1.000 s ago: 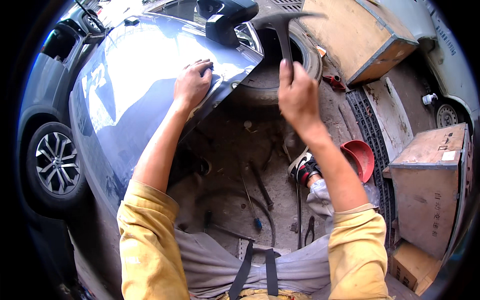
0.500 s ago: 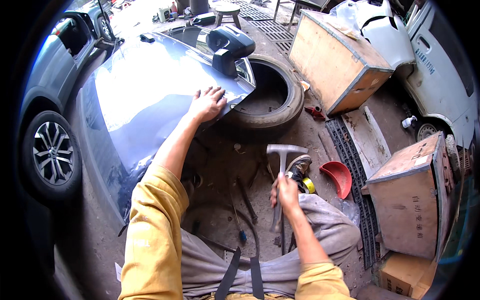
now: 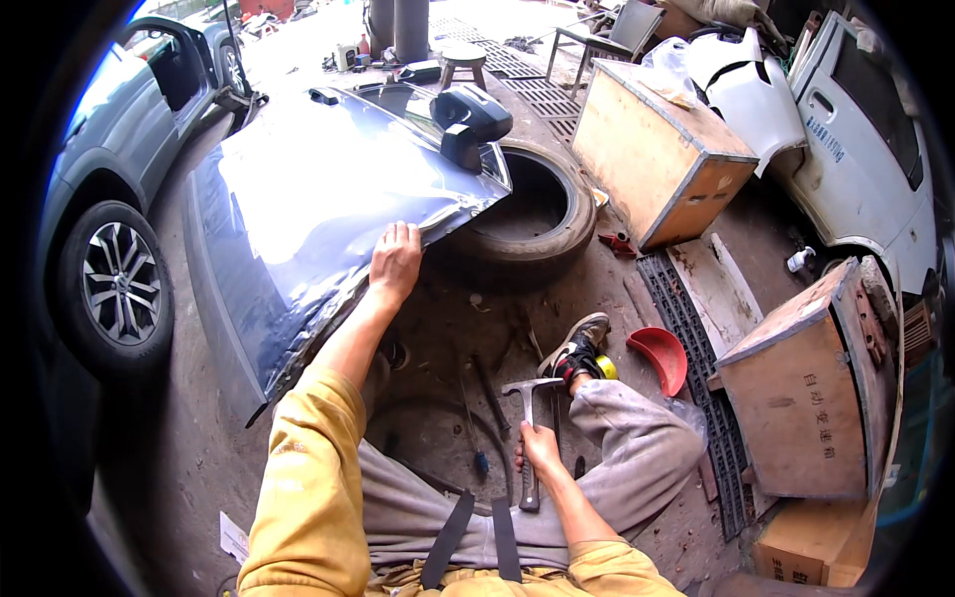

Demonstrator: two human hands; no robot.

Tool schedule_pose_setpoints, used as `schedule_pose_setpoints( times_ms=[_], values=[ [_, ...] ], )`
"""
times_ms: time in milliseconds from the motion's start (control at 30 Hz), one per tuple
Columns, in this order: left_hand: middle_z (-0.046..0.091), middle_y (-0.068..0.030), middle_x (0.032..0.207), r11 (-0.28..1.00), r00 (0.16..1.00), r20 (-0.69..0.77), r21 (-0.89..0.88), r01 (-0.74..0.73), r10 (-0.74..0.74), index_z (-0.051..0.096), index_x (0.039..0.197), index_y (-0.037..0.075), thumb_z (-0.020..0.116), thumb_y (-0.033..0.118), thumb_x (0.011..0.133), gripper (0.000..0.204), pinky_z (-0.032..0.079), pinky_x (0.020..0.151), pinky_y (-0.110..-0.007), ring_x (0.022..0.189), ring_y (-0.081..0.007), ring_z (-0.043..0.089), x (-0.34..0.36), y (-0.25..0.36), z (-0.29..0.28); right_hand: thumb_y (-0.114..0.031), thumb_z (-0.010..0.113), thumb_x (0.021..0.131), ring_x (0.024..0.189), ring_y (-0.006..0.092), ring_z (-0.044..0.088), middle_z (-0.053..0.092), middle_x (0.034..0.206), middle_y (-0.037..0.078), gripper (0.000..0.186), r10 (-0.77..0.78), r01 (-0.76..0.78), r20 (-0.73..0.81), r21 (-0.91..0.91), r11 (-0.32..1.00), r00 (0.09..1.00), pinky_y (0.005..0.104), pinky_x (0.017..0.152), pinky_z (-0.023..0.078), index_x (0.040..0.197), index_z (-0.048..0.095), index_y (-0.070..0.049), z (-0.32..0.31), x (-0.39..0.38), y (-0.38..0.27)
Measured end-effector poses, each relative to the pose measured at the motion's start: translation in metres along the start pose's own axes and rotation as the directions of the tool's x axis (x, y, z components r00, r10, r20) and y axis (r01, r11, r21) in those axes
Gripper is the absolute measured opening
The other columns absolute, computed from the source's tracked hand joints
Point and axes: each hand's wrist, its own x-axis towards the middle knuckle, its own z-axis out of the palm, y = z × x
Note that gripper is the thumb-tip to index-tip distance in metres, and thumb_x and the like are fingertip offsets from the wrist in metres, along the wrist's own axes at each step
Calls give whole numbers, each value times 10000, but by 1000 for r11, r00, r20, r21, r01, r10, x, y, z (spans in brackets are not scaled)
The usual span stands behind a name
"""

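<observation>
Car door (image 3: 259, 214), detached, silver-blue and glossy, lies outer face up beside a loose tyre (image 3: 542, 251) on the floor (image 3: 587, 289), its far right corner over the tyre's left rim. Work on the panel looks partway at most: the broad face reads fairly smooth under strong glare, but creases show close to the tyre, and the near edge is buckled and ragged, so that part looks unfinished. How much has been worked already cannot be told. The door's long axis appears to run slantwise, from a near corner well left of the tyre up to the window and black side mirror (image 3: 476, 111), which sit at the tyre's far left side. The left hand (image 3: 396, 261) lies on that buckled edge, left of the tyre, fingers close together; whether its grip pinches the metal cannot be told. Nearer the wearer than the tyre, the right hand (image 3: 539, 453) has its grip wrapped around a hammer (image 3: 528, 490), head toward the tyre, handle toward the lap, clear of the door.
</observation>
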Motion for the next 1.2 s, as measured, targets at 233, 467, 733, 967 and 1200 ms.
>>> schedule_pose_setpoints(
  times_ms=[233, 467, 733, 967, 1200],
  values=[
    [610, -113, 860, 991, 979, 203, 126, -38, 12, 604, 948, 66, 692, 452, 828, 413, 527, 464, -399, 743, -264, 664, 27, 0, -3, -356, 506, 1004, 419, 183, 480, 481, 580, 57, 344, -6, 5, -23, -39, 999, 1000, 360, 390, 425, 843, 471, -53, 0, -26, 30],
    [634, -131, 828, 997, 971, 237, 76, -35, 17, 590, 953, 38, 704, 512, 817, 506, 536, 518, -410, 732, -290, 685, 16, -8, 4, -352, 504, 1001, 427, 184, 494, 503, 597, 64, 340, -32, 31, -36, -44, 999, 999, 370, 393, 444, 850, 484, -48, 13, -31, 27],
    [620, -129, 820, 995, 975, 203, -42, -86, 93, 600, 950, 43, 721, 464, 818, 457, 555, 583, -400, 724, -289, 676, -31, -27, -17, -344, 501, 1000, 424, 176, 495, 504, 601, 56, 327, -35, 36, -60, 17, 999, 998, 366, 394, 442, 844, 504, -56, 18, -27, 18],
    [601, -119, 836, 990, 956, 266, 21, -137, 126, 565, 946, 51, 747, 432, 800, 447, 549, 623, -396, 747, -294, 660, -100, -64, -48, -334, 502, 992, 418, 186, 496, 503, 600, 72, 329, -50, 51, -30, 37, 998, 998, 371, 384, 444, 853, 494, -36, 34, -35, 12],
    [587, -78, 874, 985, 960, 250, 77, -154, 130, 559, 948, 89, 773, 396, 760, 418, 543, 570, -354, 782, -255, 643, -143, -84, -56, -340, 491, 1001, 411, 172, 492, 501, 590, 61, 321, -56, 56, 10, 36, 998, 998, 355, 377, 438, 864, 480, -50, 48, -39, 15]
  ],
)
